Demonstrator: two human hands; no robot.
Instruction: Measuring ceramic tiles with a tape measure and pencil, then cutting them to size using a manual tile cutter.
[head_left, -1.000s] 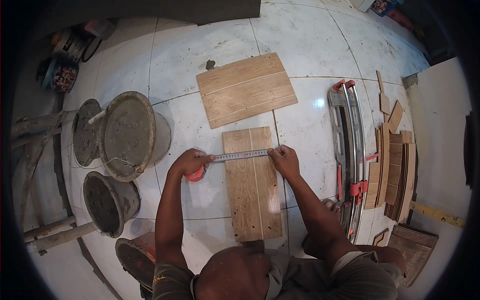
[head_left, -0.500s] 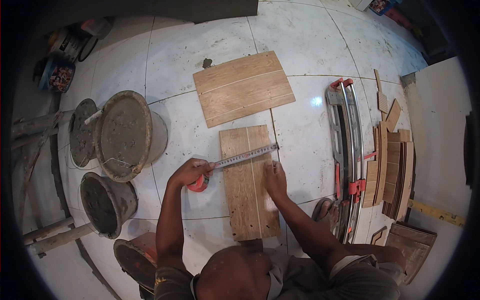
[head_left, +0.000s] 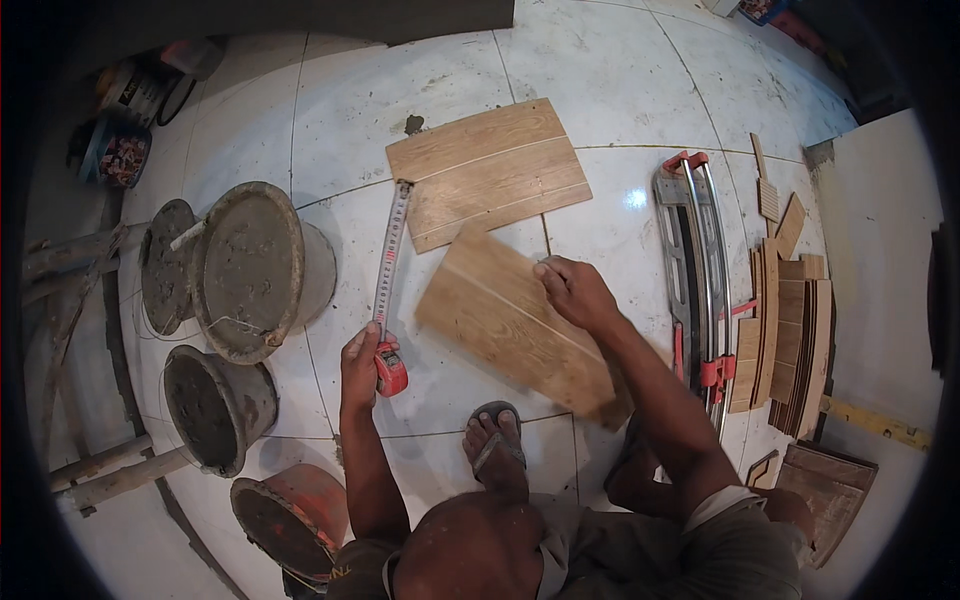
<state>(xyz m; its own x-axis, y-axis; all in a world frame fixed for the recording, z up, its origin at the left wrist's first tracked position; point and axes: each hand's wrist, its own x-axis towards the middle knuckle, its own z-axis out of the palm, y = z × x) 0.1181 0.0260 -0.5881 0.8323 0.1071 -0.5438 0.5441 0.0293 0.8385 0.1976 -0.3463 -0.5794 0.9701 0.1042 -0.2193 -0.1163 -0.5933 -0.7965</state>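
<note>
Your left grip (head_left: 360, 366) clasps a red tape measure (head_left: 393, 373), blade (head_left: 388, 265) extended ahead; your right grip (head_left: 577, 292) pinches a blurred wood-grain tile (head_left: 505, 322), apparently tilted.

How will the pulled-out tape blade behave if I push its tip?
The tape blade seems fairly stiff, running straight from the red case in the left hand; but being long and narrow, it may buckle.

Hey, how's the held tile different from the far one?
The held tile is gripped by the right hand; the far tile lies on the floor. The held tile shows one pale line; the far tile two. The held tile slants down rightward, the far tile slightly up. Both are brown with wood grain.
</note>
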